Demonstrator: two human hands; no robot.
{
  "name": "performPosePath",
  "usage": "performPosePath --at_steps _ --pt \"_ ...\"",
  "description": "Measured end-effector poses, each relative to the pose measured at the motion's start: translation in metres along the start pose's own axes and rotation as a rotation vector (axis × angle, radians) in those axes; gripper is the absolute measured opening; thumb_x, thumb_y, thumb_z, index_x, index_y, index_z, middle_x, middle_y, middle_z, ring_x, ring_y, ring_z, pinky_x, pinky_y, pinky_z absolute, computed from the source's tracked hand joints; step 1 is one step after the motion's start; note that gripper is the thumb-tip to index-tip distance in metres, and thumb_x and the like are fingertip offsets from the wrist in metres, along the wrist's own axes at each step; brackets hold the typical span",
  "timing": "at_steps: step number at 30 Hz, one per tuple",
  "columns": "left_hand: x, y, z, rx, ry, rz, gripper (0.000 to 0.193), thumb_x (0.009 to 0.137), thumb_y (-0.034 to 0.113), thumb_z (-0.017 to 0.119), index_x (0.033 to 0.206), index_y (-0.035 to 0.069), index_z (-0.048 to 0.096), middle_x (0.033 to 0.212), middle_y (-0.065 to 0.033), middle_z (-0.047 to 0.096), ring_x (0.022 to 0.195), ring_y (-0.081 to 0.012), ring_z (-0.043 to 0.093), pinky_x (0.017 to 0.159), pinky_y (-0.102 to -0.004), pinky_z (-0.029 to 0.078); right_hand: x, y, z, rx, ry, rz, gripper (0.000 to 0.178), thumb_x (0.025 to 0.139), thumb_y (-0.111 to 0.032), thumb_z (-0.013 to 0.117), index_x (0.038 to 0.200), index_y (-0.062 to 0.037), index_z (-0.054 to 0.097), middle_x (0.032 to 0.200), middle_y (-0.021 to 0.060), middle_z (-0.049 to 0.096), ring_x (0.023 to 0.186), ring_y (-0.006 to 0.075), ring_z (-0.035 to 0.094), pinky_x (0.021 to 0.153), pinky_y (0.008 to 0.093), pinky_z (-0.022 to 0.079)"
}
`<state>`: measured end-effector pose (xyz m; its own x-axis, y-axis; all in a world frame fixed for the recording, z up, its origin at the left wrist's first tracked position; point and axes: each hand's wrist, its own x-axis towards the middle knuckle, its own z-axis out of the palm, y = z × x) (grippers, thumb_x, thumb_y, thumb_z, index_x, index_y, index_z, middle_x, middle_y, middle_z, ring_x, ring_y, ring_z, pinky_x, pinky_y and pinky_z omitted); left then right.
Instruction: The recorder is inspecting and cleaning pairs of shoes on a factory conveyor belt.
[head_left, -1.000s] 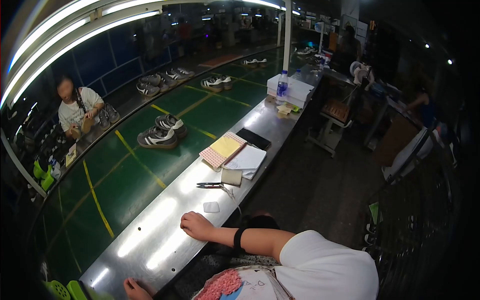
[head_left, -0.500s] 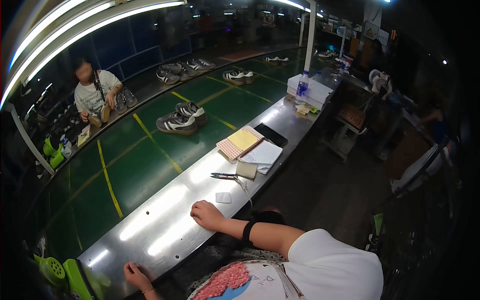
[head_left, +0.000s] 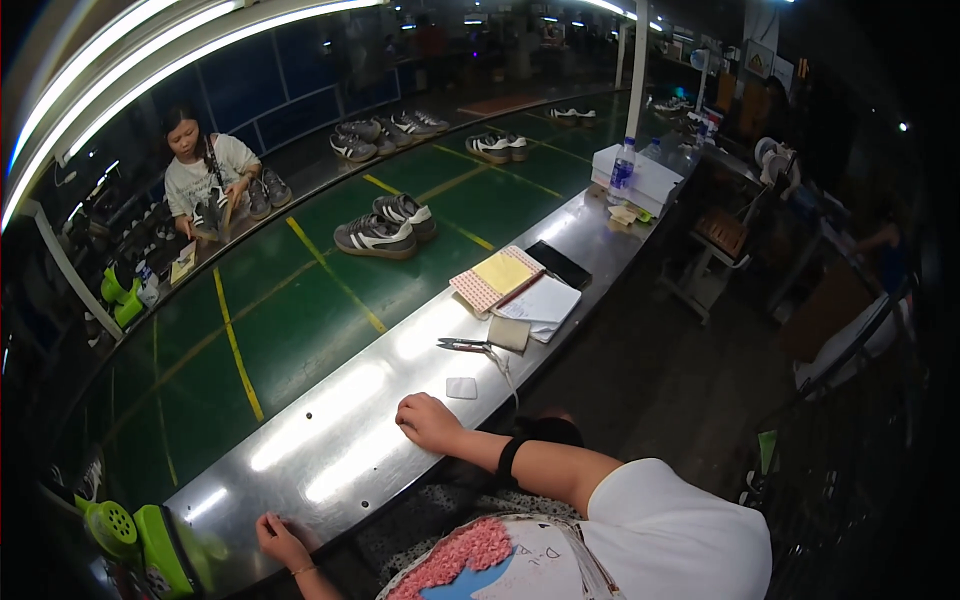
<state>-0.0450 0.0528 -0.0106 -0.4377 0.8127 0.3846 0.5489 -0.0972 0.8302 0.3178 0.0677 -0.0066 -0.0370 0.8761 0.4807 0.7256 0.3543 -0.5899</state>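
Observation:
My right hand (head_left: 428, 422) lies with curled fingers on the metal ledge (head_left: 340, 420), a black band around its wrist. No object shows in it. A small pale rectangular piece (head_left: 461, 388) lies just beyond it, with dark thread snips (head_left: 464, 345) and a beige square block (head_left: 509, 333) farther on. At the ledge's near left edge is my left hand (head_left: 284, 545), loosely bent with a small gap between its fingers and nothing visible in it. Nearest to that hand stands a bright green device (head_left: 162, 550). A pair of grey-and-white sneakers (head_left: 377, 236) sits on the green belt (head_left: 300, 330) ahead.
A checked notebook (head_left: 466, 287), white paper (head_left: 548, 303) and a dark phone (head_left: 558, 264) lie along the ledge. Beyond are a water bottle (head_left: 622, 166) and white box (head_left: 655, 184). A co-worker (head_left: 212, 180) across the belt handles a shoe (head_left: 210, 216); more sneakers (head_left: 352, 145) stand nearby.
The whole view has shifted slightly, so things appear a little farther right. The co-worker has turned the shoe about in their hands. My own hands stay in place on the ledge.

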Motion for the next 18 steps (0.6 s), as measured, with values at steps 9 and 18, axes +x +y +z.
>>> performPosePath --at_steps 9,18 --pt "-0.001 -0.007 -0.007 0.011 0.031 -0.04 0.017 0.089 0.012 0.053 0.08 -0.001 0.058 0.067 -0.0046 0.058 0.056 -0.0114 0.053 0.054 -0.026 0.044 0.004 -0.006 0.008 0.005 -0.013 -0.012 0.007 0.074 -0.012 0.061 0.078 -0.0061 0.06 0.09 0.0078 0.057 0.09 0.0284 0.054 0.079 0.0385 0.044" --pt "-0.006 0.003 0.006 -0.042 0.044 0.022 0.021 0.086 0.015 0.056 0.074 -0.002 0.06 0.063 -0.0098 0.061 0.054 -0.0182 0.058 0.055 -0.0305 0.045 -0.003 0.003 -0.006 -0.042 -0.027 0.003 0.008 0.074 -0.013 0.063 0.077 -0.0064 0.062 0.089 0.0088 0.059 0.091 0.0288 0.053 0.08 0.038 0.043"
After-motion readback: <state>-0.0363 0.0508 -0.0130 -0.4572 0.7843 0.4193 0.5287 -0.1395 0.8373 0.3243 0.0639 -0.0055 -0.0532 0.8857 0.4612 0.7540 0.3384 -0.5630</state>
